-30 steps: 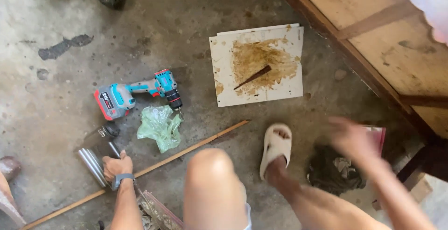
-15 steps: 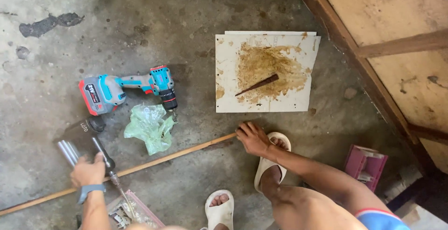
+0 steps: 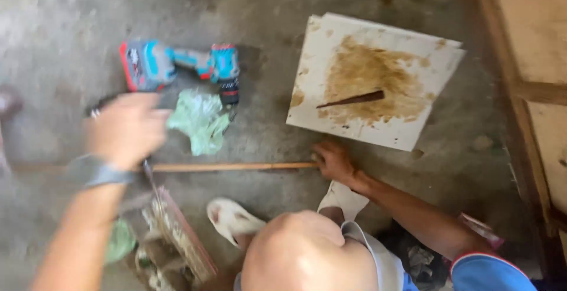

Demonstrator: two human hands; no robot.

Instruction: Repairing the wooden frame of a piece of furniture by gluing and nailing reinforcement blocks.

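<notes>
At the near edge, the person's bare knee [image 3: 301, 249] fills the bottom middle of the view, with a white sandal [image 3: 231, 220] just left of it and a second white sandal [image 3: 342, 199] just beyond it. To the near left lies a shallow wooden box [image 3: 177, 238] of small, blurred items, and beside it a bit of green material [image 3: 121, 241]. The right hand [image 3: 333, 161] reaches forward from the lower right and is closed around the right end of a long thin wooden stick [image 3: 230, 166], which lies flat on the grey concrete floor [image 3: 266, 19] and runs leftward across the scene. The left hand [image 3: 127, 128], with a grey band on its wrist, is raised above the left part of the stick and is motion-blurred; a thin dark metal tool shaft [image 3: 150, 179] shows just below it, but whether the fingers are closed on it cannot be told. Just beyond the stick, right of the left hand, sits a crumpled pale green plastic bag [image 3: 201, 120]. Farther back lies a blue and red cordless drill [image 3: 177, 66] on its side, touching the bag's far edge. To the right, well apart from the drill, a white square board [image 3: 425, 131] with a brown stain rests on the floor, and a dark slender chisel-like piece [image 3: 354, 98] lies on the stain. Along the far right edge runs a wooden plywood frame [image 3: 531, 61].
</notes>
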